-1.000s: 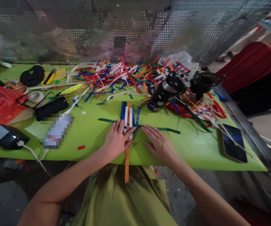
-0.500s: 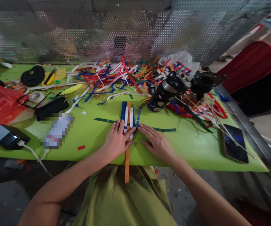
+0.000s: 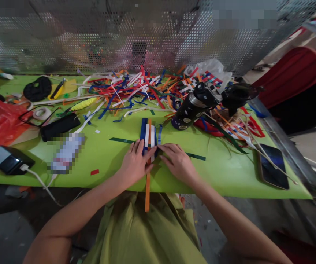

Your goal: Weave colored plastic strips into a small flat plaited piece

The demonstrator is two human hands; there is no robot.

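A small bundle of woven flat strips lies on the green tabletop before me: white strips (image 3: pixel 152 134), a blue strip (image 3: pixel 144 126) at the left and a long orange strip (image 3: pixel 147 192) that hangs past the table's front edge. A dark green strip (image 3: pixel 119 140) crosses beneath them. My left hand (image 3: pixel 134 161) rests on the weave with fingers spread, pressing it down. With fingers stretched out, my right hand (image 3: pixel 178 161) touches the weave's right edge at a short blue strip (image 3: pixel 160 134). My fingers partly hide the crossings.
Behind lies a tangled heap of coloured strips (image 3: pixel 136 86). A black bottle (image 3: pixel 188 110) leans at the back right. Toward the right edge is a phone (image 3: pixel 273 167); at left are a power bank (image 3: pixel 11 160), a black case (image 3: pixel 60 127) and a red plastic bag (image 3: pixel 2 124).
My right hand has shifted slightly left and its fingers have bent a little. The short blue strip stands more upright, and less of the green strip shows beside the right hand's fingers.
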